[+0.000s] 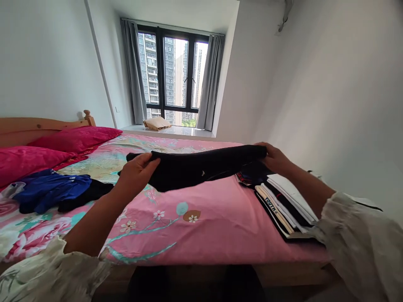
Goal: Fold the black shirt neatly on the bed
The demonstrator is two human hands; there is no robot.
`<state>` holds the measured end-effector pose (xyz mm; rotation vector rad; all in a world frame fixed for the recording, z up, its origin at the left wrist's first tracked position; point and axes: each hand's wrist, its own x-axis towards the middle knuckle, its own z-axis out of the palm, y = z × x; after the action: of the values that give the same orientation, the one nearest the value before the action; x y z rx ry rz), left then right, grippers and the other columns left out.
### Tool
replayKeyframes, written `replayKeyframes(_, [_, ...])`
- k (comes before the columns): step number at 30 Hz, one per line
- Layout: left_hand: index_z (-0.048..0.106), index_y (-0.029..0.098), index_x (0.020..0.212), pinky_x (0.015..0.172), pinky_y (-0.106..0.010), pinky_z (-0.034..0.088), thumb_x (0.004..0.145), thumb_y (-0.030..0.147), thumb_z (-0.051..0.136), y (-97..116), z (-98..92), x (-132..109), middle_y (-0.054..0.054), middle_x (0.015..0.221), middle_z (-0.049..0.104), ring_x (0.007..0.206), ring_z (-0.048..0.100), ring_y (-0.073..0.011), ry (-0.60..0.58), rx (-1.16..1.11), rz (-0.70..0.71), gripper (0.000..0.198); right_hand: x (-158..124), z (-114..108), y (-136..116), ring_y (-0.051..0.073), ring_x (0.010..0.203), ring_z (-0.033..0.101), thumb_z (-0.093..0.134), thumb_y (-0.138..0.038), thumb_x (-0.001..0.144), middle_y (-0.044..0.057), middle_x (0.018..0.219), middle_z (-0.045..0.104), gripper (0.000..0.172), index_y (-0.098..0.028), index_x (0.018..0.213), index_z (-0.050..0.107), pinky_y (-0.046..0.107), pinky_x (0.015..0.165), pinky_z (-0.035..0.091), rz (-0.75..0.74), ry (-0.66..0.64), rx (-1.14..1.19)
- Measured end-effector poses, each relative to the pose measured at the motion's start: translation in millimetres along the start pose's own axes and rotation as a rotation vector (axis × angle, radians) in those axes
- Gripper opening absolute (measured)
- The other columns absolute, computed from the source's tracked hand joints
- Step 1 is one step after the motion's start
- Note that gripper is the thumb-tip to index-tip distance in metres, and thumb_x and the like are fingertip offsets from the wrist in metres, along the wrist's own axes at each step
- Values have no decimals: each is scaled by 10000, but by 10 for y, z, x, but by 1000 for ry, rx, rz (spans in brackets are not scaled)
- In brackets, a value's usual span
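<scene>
A black garment (pixel 185 167) is stretched between my two hands above the bed, folded into a long strip with a small white mark on its front. My left hand (pixel 138 170) pinches its left end, thumb on top. At the other end, my right hand (pixel 273 158) grips the upper corner. Which kind of garment it is, I cannot tell. Below my right forearm lies a stack of folded clothes (pixel 283 205) in white, black and cream. A dark folded piece with a red patterned edge (pixel 244 179) sits just behind the stack.
Pink floral bedding (pixel 214 226) covers the bed. Loose blue clothing (pixel 53 188) and a black piece (pixel 83 197) lie crumpled at the left. Red pillows (pixel 75 140) rest by the wooden headboard (pixel 40 124). A beige folded item (pixel 157 123) is on the window sill.
</scene>
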<state>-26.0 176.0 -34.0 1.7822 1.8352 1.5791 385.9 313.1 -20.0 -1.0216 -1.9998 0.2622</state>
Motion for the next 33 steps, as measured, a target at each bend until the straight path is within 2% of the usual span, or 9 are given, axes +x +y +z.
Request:
replayKeyframes(2, [623,198,795,867,-319,454,807,452,537,-134,84,-91,-38,967,682,926,608,-216,-65,115,126,268,-68,306,293,225,1008,548,551,-242,711,59,1053,597,294,-227,995,627,417,957,415,-29,105,-8])
replayKeyframes(4, [616,217,802,944,-331,428,819,439,524,-451,267,-369,-63,1159,646,1073,579,-235,-127,168,183,241,-291,661,579,237,1045,531,557,-200,671,76,1038,591,291,-223,940,666,420,995,387,-8,103,0])
replayKeyframes(9, [552,222,627,840,-352,523,838,330,467,-1581,867,-1464,-90,1207,642,996,650,-228,-425,253,79,251,-1322,1522,1101,245,919,607,548,-237,647,65,898,634,230,-249,807,713,393,905,469,292,-140,192])
replayKeyframes(12, [559,236,659,993,-428,448,848,307,477,-1974,1062,-1914,-69,1291,592,1072,617,-234,-391,351,138,218,-1822,1786,1213,259,1002,601,539,-297,691,68,1008,646,280,-275,932,680,386,917,470,418,-110,202])
replayKeyframes(16, [579,255,710,1071,-471,375,844,286,486,-2042,1106,-2022,-50,1313,575,1148,571,-240,-319,422,194,166,-1974,1821,1252,255,1059,583,407,-412,801,77,1069,642,398,-238,1119,574,370,921,456,609,-33,157])
replayKeyframes(19, [586,257,704,1054,-491,395,834,279,491,-1998,1103,-1972,-54,1306,580,1116,592,-253,-319,425,208,162,-1866,1787,1259,266,880,627,406,-540,802,48,826,678,394,-224,866,634,340,758,491,717,-104,112])
replayKeyframes(23, [583,256,710,1066,-492,385,823,270,506,-1979,1111,-1963,-56,1300,585,1118,589,-257,-318,401,202,137,-1732,1810,1266,246,655,604,507,-636,724,13,518,568,463,-211,546,557,309,571,430,836,-226,47])
replayKeyframes(29, [563,244,714,1079,-468,378,828,249,507,-1998,1101,-1990,-60,1328,560,1158,564,-248,-333,442,225,128,-1658,1863,1305,220,580,589,601,-635,668,16,452,518,478,-193,493,549,287,521,382,944,-300,10])
replayKeyframes(33, [562,227,710,1043,-468,420,845,222,489,-2045,1100,-2017,-75,1312,569,1158,562,-235,-287,512,332,153,-1623,1902,1310,211,591,599,633,-562,683,26,475,544,419,-165,551,600,274,521,395,962,-311,20])
